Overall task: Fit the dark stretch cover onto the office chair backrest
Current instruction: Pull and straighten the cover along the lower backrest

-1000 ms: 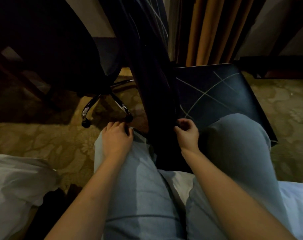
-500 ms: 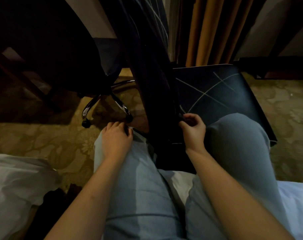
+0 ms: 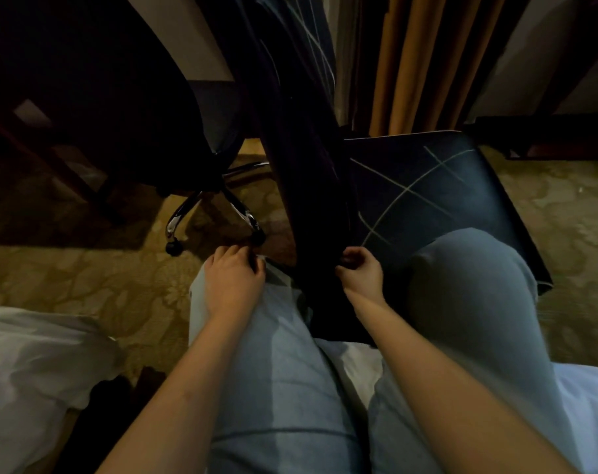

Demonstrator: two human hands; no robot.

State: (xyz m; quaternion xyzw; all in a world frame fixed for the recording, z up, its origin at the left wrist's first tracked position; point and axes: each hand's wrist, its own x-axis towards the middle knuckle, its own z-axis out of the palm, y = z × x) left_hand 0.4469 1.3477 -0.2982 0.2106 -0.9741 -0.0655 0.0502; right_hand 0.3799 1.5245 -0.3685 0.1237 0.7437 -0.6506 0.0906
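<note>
The office chair backrest stands edge-on between my knees, wrapped in the dark stretch cover (image 3: 307, 200), which has thin pale lines. Its seat (image 3: 427, 186), dark with crossed pale lines, lies to the right, partly under my right knee. My left hand (image 3: 230, 282) rests on my left knee, and its fingertips curl onto a dark fabric edge at the cover's lower left side. My right hand (image 3: 362, 275) pinches the cover's lower hem on the right side of the backrest. The cover's bottom edge is lost in shadow.
A second black office chair with a chrome wheeled base (image 3: 205, 210) stands at the left, near a dark desk. Orange curtains (image 3: 413, 63) hang behind. White bedding (image 3: 34, 364) lies at the lower left and under my legs. Patterned carpet (image 3: 85, 278) covers the floor.
My right hand rose a little along the cover's right edge, then came back down and to the left with the hem. My left hand stayed on the knee.
</note>
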